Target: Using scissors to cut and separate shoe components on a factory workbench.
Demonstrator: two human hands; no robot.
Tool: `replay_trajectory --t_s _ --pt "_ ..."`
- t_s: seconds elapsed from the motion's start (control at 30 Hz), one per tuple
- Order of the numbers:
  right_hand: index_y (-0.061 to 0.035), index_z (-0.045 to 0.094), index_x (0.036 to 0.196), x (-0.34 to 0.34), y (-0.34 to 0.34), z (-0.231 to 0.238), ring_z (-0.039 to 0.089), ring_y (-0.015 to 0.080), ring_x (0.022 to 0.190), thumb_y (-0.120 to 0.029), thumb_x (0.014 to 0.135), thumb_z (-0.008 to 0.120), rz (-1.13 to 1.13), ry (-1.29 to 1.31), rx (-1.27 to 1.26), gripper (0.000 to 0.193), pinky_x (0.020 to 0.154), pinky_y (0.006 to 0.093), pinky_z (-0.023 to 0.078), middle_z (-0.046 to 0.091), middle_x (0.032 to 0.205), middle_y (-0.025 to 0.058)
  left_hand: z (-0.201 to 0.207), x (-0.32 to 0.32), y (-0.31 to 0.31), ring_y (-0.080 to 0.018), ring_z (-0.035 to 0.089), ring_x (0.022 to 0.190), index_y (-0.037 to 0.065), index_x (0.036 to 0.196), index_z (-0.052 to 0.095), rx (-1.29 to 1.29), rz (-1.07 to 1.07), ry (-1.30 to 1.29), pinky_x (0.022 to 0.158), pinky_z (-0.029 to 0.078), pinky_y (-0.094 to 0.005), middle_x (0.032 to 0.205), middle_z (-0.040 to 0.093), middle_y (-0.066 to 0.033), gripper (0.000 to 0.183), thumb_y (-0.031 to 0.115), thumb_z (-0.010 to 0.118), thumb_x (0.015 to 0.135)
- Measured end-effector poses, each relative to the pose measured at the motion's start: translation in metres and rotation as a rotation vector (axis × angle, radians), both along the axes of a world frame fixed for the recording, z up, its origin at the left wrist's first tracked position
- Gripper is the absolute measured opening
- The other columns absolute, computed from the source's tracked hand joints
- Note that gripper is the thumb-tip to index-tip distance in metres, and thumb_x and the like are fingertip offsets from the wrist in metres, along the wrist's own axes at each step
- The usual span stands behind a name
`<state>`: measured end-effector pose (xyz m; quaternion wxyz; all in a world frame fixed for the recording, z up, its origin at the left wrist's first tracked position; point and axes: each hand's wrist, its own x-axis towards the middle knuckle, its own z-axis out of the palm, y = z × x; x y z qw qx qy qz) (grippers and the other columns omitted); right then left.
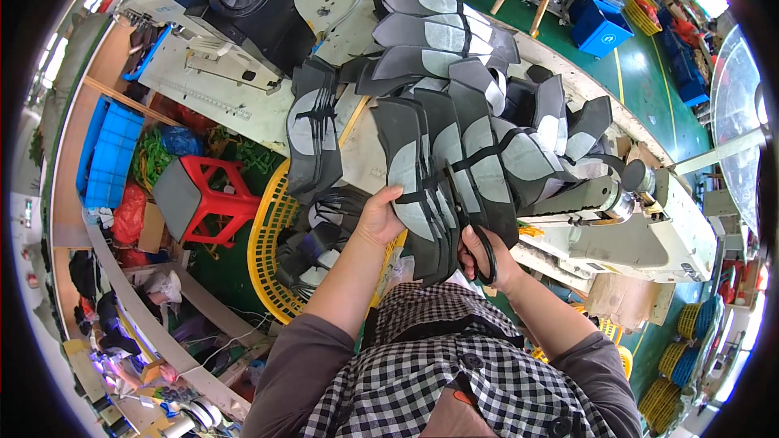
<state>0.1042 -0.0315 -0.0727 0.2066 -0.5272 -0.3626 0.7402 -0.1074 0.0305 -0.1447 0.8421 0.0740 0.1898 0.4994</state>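
The left hand point(378, 217) grips a strapped bundle of dark grey pieces point(403, 148) by the near edge of the counter point(334, 5); the right hand point(502, 263) holds black-handled scissors point(488, 248) just beside it.

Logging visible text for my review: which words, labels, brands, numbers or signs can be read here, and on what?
No wording or numbers can be read clearly.
Blue bin: white emblem, details too small.
Ruled strip, left: marks too small.
White machine, right: dark print, too small to read.
Dark pieces in the left hand: no print seen.
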Motion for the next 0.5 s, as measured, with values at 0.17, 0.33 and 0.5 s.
replay_trajectory --t_s 0.17,0.33,0.5 --pt "-0.0024 0.050 0.091 0.020 -0.017 0.019 0.045 0.0112 0.055 -0.059 0.091 0.032 -0.017 -0.083 0.034 0.060 0.053 0.0243 0.038 0.044 0.061 0.0013 0.014 0.010 0.012 -0.0281 0.055 0.108 -0.002 0.123 0.046 0.019 -0.023 0.114 0.096 0.040 -0.0410 0.117 0.057 -0.0138 0.053 0.014 0.061 0.075" --pt "-0.0019 0.048 0.086 0.033 0.000 0.020 0.045 0.0104 0.053 -0.062 0.088 0.039 0.054 -0.003 -0.070 0.061 0.051 0.0232 0.039 0.042 0.061 0.0013 0.025 0.004 0.022 -0.0257 0.053 0.108 -0.001 0.126 0.043 0.078 -0.066 0.231 0.095 0.041 -0.0389 0.118 0.055 -0.0126 0.056 0.010 0.063 0.075" --pt "-0.0008 0.048 0.086 0.000 0.001 0.017 0.042 0.0111 0.047 -0.059 0.088 0.042 -0.197 0.041 -0.031 0.058 0.045 0.0245 0.039 0.040 0.058 0.0014 0.027 0.016 0.014 -0.0259 0.053 0.109 -0.002 0.126 0.043 0.097 0.000 0.283 0.097 0.040 -0.0393 0.119 0.055 -0.0130 0.055 0.011 0.064 0.076"
